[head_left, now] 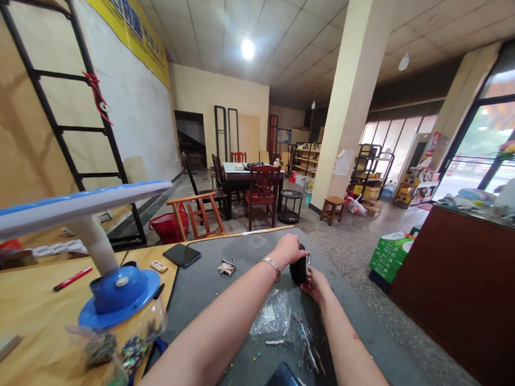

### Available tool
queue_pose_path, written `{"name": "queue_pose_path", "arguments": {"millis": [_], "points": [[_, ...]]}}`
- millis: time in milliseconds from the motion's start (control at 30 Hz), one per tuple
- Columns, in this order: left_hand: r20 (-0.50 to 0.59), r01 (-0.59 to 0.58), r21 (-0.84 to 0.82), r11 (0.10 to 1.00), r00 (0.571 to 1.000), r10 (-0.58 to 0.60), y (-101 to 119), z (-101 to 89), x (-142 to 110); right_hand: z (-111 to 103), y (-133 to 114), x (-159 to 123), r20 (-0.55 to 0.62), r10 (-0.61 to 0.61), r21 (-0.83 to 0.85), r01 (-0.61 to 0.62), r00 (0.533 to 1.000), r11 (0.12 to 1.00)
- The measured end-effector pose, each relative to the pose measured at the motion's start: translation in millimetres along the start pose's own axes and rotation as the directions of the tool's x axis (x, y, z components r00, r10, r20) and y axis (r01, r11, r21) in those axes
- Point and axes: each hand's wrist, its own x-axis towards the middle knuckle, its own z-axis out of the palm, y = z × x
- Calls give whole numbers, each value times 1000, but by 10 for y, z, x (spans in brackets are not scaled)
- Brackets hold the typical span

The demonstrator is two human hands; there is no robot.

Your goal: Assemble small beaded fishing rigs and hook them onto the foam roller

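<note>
Both hands are together over the far right part of the dark mat (202, 320). My left hand (287, 250), with a silver bracelet at its wrist, curls over the top of a black, rounded, soft-looking object (297, 271). Fingers of my right hand (317, 286) close on the lower right side of that object. A small pale, shiny piece (308, 261) shows along its right edge, between the hands; its kind is unclear. Nearer to me lie a clear plastic bag (273, 314) and a scatter of thin wire-like pieces (307, 341).
A black phone (182, 255) and a crumpled scrap with small metal bits (227, 267) lie left of my arms. A blue-based lamp (121, 289), bags of colourful beads (134, 352) and a red pen (72, 279) are on the wooden table. A dark glossy device (284, 381) lies at the front.
</note>
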Motion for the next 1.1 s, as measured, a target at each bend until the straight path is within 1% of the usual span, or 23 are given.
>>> {"name": "queue_pose_path", "arguments": {"millis": [67, 133, 233, 300, 400, 500, 600, 733, 800, 833, 900, 967, 1100], "points": [[-28, -62, 10, 998, 998, 62, 41, -29, -35, -20, -37, -56, 25, 65, 46, -66, 998, 997], [-67, -130, 15, 991, 989, 131, 64, -66, -103, -42, -80, -126, 50, 94, 95, -98, 994, 991], [-121, -251, 17, 968, 960, 252, 90, -150, -275, -56, -146, -270, 68, 65, 172, -76, 996, 982], [-146, -345, 21, 938, 927, 345, 115, -231, -440, -49, -182, -401, 66, 11, 233, -26, 998, 972], [-175, -490, 37, 871, 855, 488, 163, -380, -751, -23, -220, -651, 33, -115, 346, 96, 993, 933], [-193, -596, 67, 800, 779, 596, 189, -518, -1090, 11, -241, -944, -3, -242, 455, 217, 970, 864], [-238, -655, 113, 748, 713, 660, 174, -610, -1412, 57, -243, -1255, -29, -348, 538, 308, 937, 785], [-331, -725, 244, 644, 562, 758, 120, -693, -1845, 135, -202, -1656, -90, -474, 608, 425, 876, 670], [-370, -724, 309, 617, 506, 779, 91, -737, -2073, 173, -169, -1832, -123, -518, 627, 471, 846, 620], [-390, -717, 335, 611, 485, 783, 76, -760, -2186, 191, -151, -1910, -138, -534, 634, 489, 834, 599], [-427, -695, 370, 616, 462, 777, 39, -798, -2398, 231, -115, -2047, -167, -559, 641, 520, 812, 564], [-470, -663, 381, 645, 462, 752, -9, -818, -2588, 278, -77, -2162, -199, -573, 645, 546, 795, 535], [-570, -591, 318, 741, 505, 648, -132, -782, -2916, 385, 12, -2372, -242, -583, 642, 579, 775, 503]]}}
